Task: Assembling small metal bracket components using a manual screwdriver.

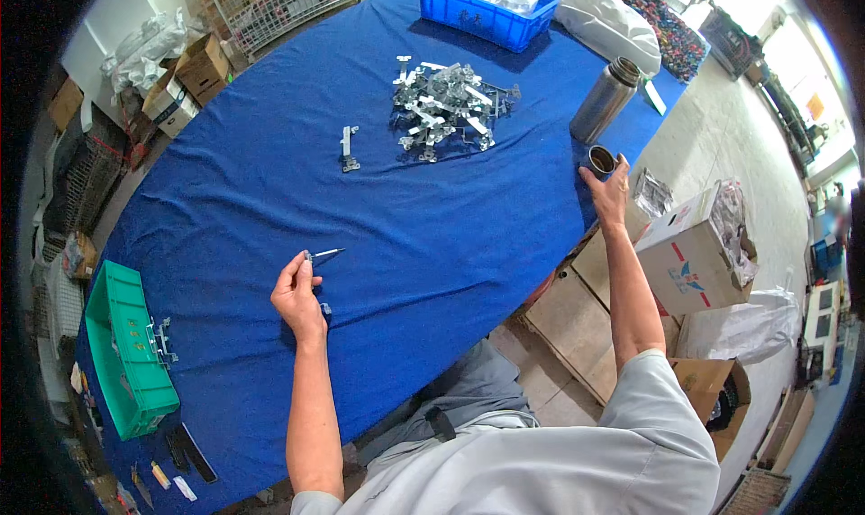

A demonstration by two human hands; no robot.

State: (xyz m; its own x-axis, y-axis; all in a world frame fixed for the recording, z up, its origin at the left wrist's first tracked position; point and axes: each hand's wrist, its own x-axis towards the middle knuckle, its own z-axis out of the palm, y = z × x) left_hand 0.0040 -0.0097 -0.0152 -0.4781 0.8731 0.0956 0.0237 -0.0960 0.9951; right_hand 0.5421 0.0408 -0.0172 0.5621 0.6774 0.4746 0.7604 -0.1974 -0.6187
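My left hand [299, 294] is closed on a small metal bracket [326, 253] above the near part of the table. One slim bright end sticks out past the fingertips, and most of the piece is hidden by the hand. At the table's right edge my right hand [609, 189] grips a small steel cup [602, 160], its dark round mouth turned up. Just beyond the cup stands a steel thermos bottle [602, 100] without a lid. A heap of metal brackets [446, 109] lies at the far middle. One single bracket [349, 148] rests left of the heap.
Blue cloth [270, 182] covers the table. A blue crate [487, 12] with clear plastic bags stands at the far edge. On the left is a green bin [131, 353] with brackets at its side. An open carton [694, 254] stands right of the table.
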